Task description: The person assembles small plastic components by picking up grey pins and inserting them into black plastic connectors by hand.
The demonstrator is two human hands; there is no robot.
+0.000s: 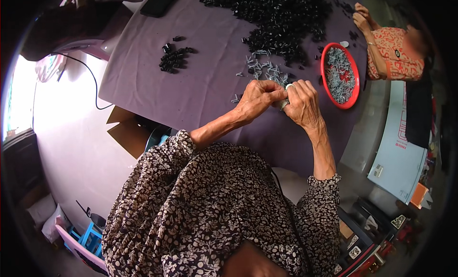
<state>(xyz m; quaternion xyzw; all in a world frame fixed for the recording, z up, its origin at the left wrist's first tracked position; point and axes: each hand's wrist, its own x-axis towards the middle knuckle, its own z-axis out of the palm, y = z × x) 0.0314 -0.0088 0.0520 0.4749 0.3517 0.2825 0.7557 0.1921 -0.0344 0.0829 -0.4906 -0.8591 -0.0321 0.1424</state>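
Both hands meet just above the near edge of the purple-covered surface (157,81). The left hand (256,98) is curled, its fingertips pinched against those of the right hand (301,104), and between them sits a small pale grey part (286,101), held by both at once; most of it is hidden behind the fingers, so its shape cannot be told. Loose grey pieces (264,69) of the same pale colour lie scattered just beyond the hands, a big heap of small black parts (281,17) spreads farther back, and a lesser black cluster (174,57) lies well to the left. A red bowl (355,93) filled with grey pieces stands just to the right. Another person's hand (362,17) works at the far right corner. The held part looks tiny, light and rigid, probably easy to drop, so it seems best pinched by its sides with the fingertips.
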